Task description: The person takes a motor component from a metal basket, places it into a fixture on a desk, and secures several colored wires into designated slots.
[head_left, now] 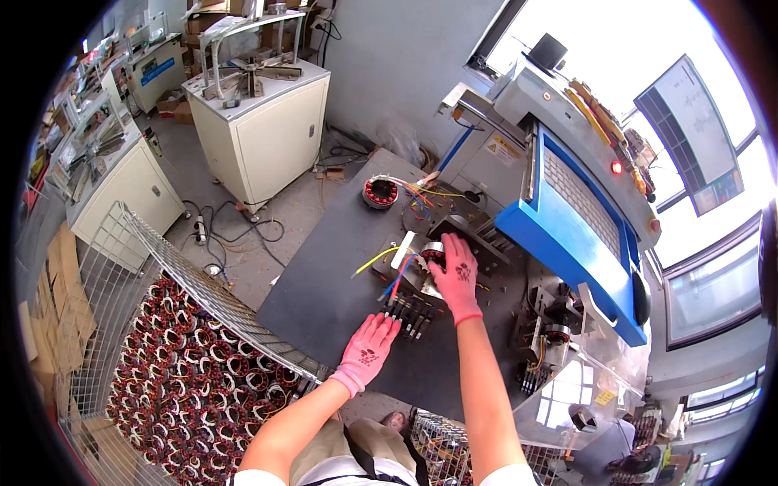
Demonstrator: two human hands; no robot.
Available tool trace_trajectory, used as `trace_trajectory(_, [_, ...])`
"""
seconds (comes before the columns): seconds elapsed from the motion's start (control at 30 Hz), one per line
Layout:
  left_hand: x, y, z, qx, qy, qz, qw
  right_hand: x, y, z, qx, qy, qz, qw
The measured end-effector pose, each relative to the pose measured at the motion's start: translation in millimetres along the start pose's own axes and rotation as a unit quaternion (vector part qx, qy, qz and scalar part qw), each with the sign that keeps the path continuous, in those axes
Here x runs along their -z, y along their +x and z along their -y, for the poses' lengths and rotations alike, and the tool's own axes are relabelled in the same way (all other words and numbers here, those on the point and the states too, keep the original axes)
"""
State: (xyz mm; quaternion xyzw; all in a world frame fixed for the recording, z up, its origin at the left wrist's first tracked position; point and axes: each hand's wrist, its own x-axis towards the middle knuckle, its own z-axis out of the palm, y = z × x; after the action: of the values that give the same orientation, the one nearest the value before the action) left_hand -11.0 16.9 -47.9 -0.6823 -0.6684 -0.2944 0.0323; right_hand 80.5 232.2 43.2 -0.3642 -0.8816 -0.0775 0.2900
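My right hand (456,274), in a pink glove, is curled around the right side of a wound motor stator (432,253) set in a metal fixture (412,261). A yellow wire (373,261) sticks out to the left from it. Red and blue wires (397,279) run down toward a row of black-and-silver clamps (413,316). Beside that row my left hand (369,352), also gloved in pink, lies with fingers stretched out, its fingertips at the leftmost clamps. Whether it touches a wire there cannot be made out.
Another stator (380,193) stands on the dark table (312,267) at its far end, near loose wire bits. A wire basket (203,304) at left holds many stators. A machine with a blue frame (567,235) overhangs the right side. A second fixture with a stator (557,332) sits there.
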Motion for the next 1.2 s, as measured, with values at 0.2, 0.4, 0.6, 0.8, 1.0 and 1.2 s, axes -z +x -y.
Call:
trace_trajectory(0.2, [30, -12, -23, 0.254, -0.386, -0.035, 0.886, 49, -20, 30, -0.082, 0.158, 0.145, 0.973])
trace_trajectory(0.4, [108, -63, -89, 0.280, -0.889, -0.097, 0.349, 149, -105, 105, -0.050, 0.324, 0.311, 0.892])
trace_trajectory(0.6, [117, -146, -173, 0.358, -0.859, -0.115, 0.348, 160, -161, 110, -0.322, 0.696, 0.398, 0.503])
trace_trajectory(0.8, [122, -220, -241, 0.379, -0.864, -0.231, 0.238, 194, -234, 139, -0.393, 0.799, 0.347, 0.294])
trace_trajectory(1.0, [153, -276, -276, 0.372, -0.840, -0.344, 0.193, 246, -284, 207, -0.089, 0.637, 0.434, 0.631])
trace_trajectory(1.2, [181, -384, -287, 0.363, -0.818, -0.414, 0.164, 270, -351, 306, 0.312, 0.436, 0.413, 0.736])
